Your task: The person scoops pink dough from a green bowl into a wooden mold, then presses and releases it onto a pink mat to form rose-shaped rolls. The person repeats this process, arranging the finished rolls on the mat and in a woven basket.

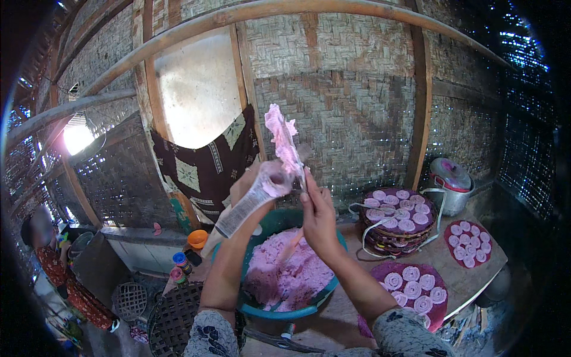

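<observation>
My left hand [245, 184] is wrapped round a clear plastic tube [242, 211], its open mouth tilted up, with some pink dough at the rim. My right hand [320, 214] pinches a thin flat tool whose upper length is coated in pink dough [284, 140], held upright against the tube's mouth. The tool's exact kind is hidden by the dough. Below both hands, a teal basin [281, 313] holds a large heap of crumbly pink dough [300, 268]. An orange handle [292, 245] sticks up from this heap.
Stacked round trays [395, 238] with pink dough spirals stand right of the basin. Another tray [440, 309] lies nearer, one more [468, 244] farther right. Behind is a lidded metal pot [452, 187]. An orange bowl [197, 239] and small jars [180, 262] sit left. A person [65, 273] is far left.
</observation>
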The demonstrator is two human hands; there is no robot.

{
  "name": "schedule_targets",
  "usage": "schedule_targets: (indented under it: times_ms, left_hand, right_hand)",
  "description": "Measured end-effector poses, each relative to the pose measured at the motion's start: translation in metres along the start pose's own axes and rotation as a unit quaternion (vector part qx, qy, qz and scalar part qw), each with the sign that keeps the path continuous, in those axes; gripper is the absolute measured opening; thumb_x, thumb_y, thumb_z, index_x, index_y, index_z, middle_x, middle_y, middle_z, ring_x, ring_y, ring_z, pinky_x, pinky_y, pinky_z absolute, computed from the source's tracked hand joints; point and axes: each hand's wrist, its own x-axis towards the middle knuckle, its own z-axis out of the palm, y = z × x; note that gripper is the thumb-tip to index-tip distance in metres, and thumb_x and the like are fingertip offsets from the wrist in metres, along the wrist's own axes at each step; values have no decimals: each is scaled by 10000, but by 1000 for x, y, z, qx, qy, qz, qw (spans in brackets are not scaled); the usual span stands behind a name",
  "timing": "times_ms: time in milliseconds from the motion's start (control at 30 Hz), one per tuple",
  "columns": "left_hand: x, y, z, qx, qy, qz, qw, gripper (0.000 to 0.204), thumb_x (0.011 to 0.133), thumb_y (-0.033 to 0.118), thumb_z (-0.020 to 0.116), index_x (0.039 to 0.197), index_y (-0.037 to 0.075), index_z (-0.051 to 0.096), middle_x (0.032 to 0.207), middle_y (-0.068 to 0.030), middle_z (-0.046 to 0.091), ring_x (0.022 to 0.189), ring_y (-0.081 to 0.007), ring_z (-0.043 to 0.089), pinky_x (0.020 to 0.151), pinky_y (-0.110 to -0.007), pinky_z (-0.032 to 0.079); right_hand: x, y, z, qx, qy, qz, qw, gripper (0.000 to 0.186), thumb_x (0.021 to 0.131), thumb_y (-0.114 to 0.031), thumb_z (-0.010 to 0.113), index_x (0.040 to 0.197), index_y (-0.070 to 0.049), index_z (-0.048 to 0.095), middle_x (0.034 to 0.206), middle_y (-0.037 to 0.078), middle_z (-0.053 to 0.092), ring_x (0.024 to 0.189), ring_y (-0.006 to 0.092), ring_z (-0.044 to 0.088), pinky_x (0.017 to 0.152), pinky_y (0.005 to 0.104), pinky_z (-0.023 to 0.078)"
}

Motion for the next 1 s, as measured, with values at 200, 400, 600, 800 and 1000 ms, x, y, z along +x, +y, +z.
schedule_targets:
  times_ms: [200, 400, 600, 800, 1000]
  left_hand:
    - [-18, -30, 9, -2, 50, 103, 993, 229, 735, 301, 701, 897, 146, 653, 882, -83, 654, 801, -261, 648, 690, -369, 522]
    - [-32, -63, 6, 4, 26, 14, 1000, 270, 745, 302, 673, 895, 89, 604, 836, -108, 625, 767, -323, 623, 668, -417, 501]
    - [-39, -42, -2, 36, -42, 71, 996, 241, 752, 281, 630, 837, 60, 578, 768, -133, 606, 718, -330, 623, 596, -432, 484]
    - [-45, -43, 12, -20, -120, 74, 990, 312, 728, 335, 678, 926, 98, 627, 783, -104, 621, 759, -301, 641, 638, -392, 506]
    - [-70, -93, 24, -70, -63, 2, 996, 305, 723, 328, 711, 930, 113, 647, 837, -88, 655, 802, -273, 645, 676, -350, 510]
  right_hand:
    - [-34, 13, 21, -70, -24, 10, 997, 465, 915, -19, 509, 1369, -101, 456, 934, 207, 517, 768, 271, 535, 725, 373, 459]
    - [-45, 63, -32, -1, -233, 126, 964, 342, 936, -172, 535, 1264, -77, 551, 884, 205, 662, 670, 254, 629, 662, 353, 496]
    - [45, 11, -75, -381, -320, -155, 854, 255, 852, -198, 539, 1087, -143, 623, 757, 110, 638, 718, 284, 658, 593, 411, 509]
    - [4, 0, -64, -406, -282, -301, 815, 310, 809, -131, 541, 1111, -71, 574, 744, 60, 605, 672, 221, 646, 541, 355, 504]
    - [19, -21, -102, -414, -246, -221, 848, 336, 795, -108, 542, 1129, -81, 565, 729, 74, 594, 652, 229, 640, 543, 357, 505]
